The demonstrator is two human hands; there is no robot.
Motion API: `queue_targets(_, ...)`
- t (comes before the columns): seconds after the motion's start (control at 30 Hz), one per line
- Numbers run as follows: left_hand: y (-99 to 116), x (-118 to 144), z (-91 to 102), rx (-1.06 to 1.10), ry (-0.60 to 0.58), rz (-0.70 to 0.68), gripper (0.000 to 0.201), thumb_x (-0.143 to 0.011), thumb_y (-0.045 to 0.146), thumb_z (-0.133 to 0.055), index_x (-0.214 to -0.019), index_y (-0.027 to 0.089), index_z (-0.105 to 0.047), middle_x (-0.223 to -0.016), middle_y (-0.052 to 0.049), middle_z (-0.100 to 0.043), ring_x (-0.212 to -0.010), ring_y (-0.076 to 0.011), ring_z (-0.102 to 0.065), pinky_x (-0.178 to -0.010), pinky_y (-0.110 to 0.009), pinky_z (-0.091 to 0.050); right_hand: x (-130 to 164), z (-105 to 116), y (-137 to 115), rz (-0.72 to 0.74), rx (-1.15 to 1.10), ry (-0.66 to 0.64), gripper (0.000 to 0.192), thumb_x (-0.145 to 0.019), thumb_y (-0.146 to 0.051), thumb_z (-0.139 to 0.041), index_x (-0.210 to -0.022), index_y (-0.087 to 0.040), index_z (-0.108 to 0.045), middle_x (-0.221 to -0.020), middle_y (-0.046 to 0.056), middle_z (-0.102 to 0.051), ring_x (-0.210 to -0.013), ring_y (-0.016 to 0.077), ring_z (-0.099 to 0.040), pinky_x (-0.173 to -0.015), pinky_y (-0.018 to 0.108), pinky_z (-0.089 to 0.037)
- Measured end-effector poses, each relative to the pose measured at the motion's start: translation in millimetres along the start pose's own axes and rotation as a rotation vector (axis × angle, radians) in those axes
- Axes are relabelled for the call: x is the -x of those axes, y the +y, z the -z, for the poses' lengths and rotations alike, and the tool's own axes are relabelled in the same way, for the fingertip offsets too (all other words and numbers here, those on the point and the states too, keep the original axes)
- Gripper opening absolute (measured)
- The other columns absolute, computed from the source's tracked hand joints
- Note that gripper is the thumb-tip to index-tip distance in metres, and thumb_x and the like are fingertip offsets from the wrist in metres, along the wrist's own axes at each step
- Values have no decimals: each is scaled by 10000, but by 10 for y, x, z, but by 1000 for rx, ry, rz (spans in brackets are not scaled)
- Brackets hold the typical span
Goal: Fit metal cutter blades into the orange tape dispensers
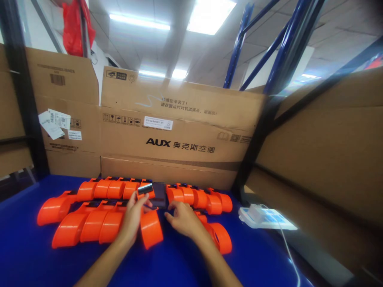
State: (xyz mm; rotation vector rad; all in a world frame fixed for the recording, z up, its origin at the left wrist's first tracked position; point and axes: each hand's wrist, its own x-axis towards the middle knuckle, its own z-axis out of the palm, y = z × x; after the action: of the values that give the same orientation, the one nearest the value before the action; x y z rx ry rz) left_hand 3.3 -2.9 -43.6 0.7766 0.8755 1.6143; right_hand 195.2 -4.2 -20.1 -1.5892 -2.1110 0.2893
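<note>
My left hand (pixel 135 213) is closed round an orange plastic part (pixel 146 195) with a black and silver strip across its top. A wide orange cup-shaped piece (pixel 151 229) sits just right of that wrist; I cannot tell whether it joins the held part. My right hand (pixel 182 218) hovers to the right, its thumb and forefinger apart with nothing visible between them; the other fingers are curled. Between and beyond the hands lies a dark rectangular object (pixel 159 194). Similar orange parts (pixel 93 226) stand in rows to the left, and more orange parts (pixel 200 198) to the right.
The blue table surface (pixel 191 265) runs under everything. Printed cardboard (pixel 179 131) walls off the back, with another cardboard sheet (pixel 326 159) at the right. A white power strip (pixel 266 218) with a cable lies at the right edge. A dark rack post (pixel 254 151) rises behind it.
</note>
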Motion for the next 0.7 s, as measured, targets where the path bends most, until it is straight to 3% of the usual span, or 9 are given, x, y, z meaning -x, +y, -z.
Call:
queue_targets(0.1,4,19,-9,-26,-21,-2,482,-665,427,-786,-1044,179,-622,-702,-1,-688,-547,-135,-612,-573,-247,-480,56,-13,-23,38,61,-10,275,-722,-359,-733,-964,-233,-701,-938,70,-729,-880,251,-674,-673,278,-424)
queue_targets(0.23,-2,37,-22,-61,-43,-8,498,-678,436,-781,-1068,175,-614,-704,-1,-684,-549,-133,-616,-596,-252,-489,83,-40,-53,123,89,55,207,-658,-194,-749,-853,-234,-693,-917,80,-731,-834,257,-684,-648,285,-423)
queue_targets(0.37,-19,27,-23,-79,-43,6,508,-674,458,-783,-1065,187,-607,-695,10,-682,-543,-136,-623,-595,-252,-489,33,-3,-93,245,-151,127,62,-749,-209,-680,-800,-230,-653,-773,43,-720,-697,212,-674,-566,256,-421)
queue_targets(0.5,-19,32,-34,-127,-53,-9,527,-690,474,-770,-1094,180,-601,-688,6,-685,-529,-130,-621,-588,-246,-479,-15,-7,-128,124,-523,97,119,-842,-333,-619,-866,-218,-601,-539,-36,-615,-419,144,-553,-399,207,-338)
queue_targets(0.57,-12,47,-46,-146,-59,-18,575,-693,478,-765,-1150,175,-591,-688,1,-687,-530,-137,-630,-579,-248,-473,-35,-2,-131,113,-612,98,159,-830,-359,-646,-877,-212,-607,-524,-53,-584,-398,124,-509,-388,200,-324)
queue_targets(0.7,4,80,-72,-167,-67,-26,638,-695,492,-757,-1213,170,-569,-686,-1,-687,-518,-141,-637,-562,-245,-463,-73,58,-111,188,-579,211,151,-775,-333,-722,-778,-200,-649,-582,-33,-569,-497,119,-490,-454,214,-347)
